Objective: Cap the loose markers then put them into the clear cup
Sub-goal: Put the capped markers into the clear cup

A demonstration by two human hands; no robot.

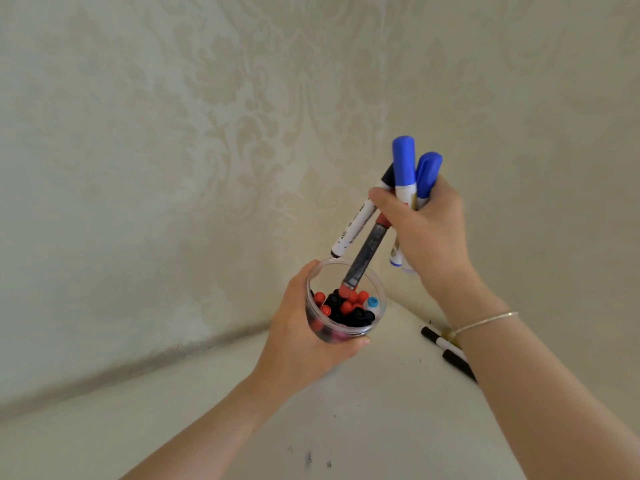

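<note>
Up above the table, the left hand [304,327] grips the clear cup [346,306] while the right hand [426,230], at 1 o'clock, clutches a bunch of markers [403,168] that may slip and miss.

Markers [346,308] in cup [313,284]; two markers [446,349] on table [381,393] right

Two blue caps [403,160] are showing on white-barrelled markers, with a dark navy-capped white marker [360,211] beside them, and a grey-barrelled marker [365,256] with red ends is dipping toward the clear cup [346,299]. The cup is showing red, black and one light blue cap tops [372,301]. The wall [207,116] is showing a cream damask floral pattern; the white table [311,427] is bearing dark specks and black-and-white markers [446,351].
</note>
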